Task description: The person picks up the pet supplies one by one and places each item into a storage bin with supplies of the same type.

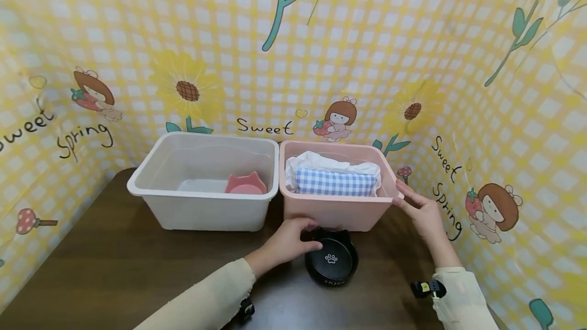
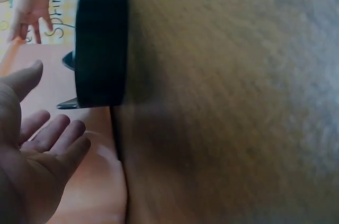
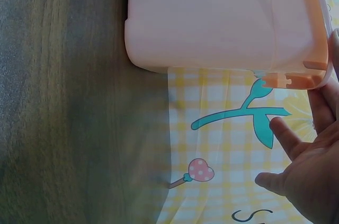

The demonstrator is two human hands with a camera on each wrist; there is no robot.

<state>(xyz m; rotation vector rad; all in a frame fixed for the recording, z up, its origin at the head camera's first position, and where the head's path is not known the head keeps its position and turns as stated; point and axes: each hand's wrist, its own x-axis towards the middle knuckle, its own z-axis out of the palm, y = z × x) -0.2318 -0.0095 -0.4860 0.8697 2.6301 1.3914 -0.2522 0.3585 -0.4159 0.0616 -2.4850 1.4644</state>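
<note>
A black cat-eared bowl [image 1: 331,258] with a white paw print stands on the table in front of the pink bin [image 1: 327,212]. My left hand [image 1: 286,241] hovers at the bowl's upper left, thumb and fingers spread; the left wrist view shows a gap between them and the bowl [image 2: 101,44]. With extended fingers, my right hand [image 1: 424,218] touches the front right corner of the pink bin's rim. In the right wrist view, that hand [image 3: 312,166] has its lower fingers free of the rim. A blue-and-white checked cloth bundle [image 1: 336,182] with white fabric lies inside the pink bin.
A light grey bin [image 1: 206,213] stands left of the pink one, the rims nearly touching. It holds a pink cat-eared dish [image 1: 246,184]. A yellow checked cloth backdrop [image 1: 284,80] rises behind and beside the dark wooden table [image 1: 114,258].
</note>
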